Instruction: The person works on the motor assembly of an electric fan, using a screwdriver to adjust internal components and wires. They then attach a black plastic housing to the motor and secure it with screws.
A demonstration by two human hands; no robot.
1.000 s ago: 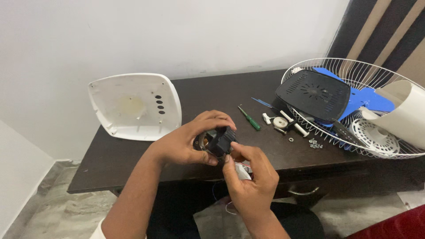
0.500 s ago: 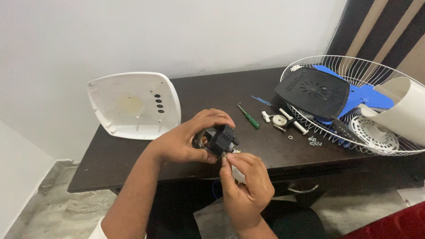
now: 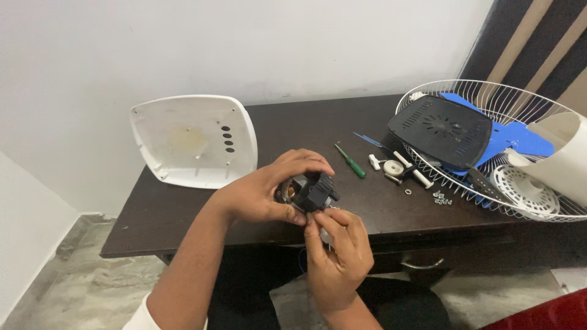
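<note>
left hand (image 3: 260,194) grips fan motor (image 3: 309,191) | right hand (image 3: 336,250) pinches beneath it, above table (image 3: 183,214) edge

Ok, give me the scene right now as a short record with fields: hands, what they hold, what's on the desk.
left hand: grips the small fan motor from the side, above the desk edge
right hand: below the motor, fingertips pinching at its underside; what they pinch is hidden
surface: dark wooden desk
desk left: white plastic housing, inner side up
desk middle: green-handled screwdriver, white knobs and screws
desk right: wire fan guard holding a black vented cover and blue fan blade
</note>
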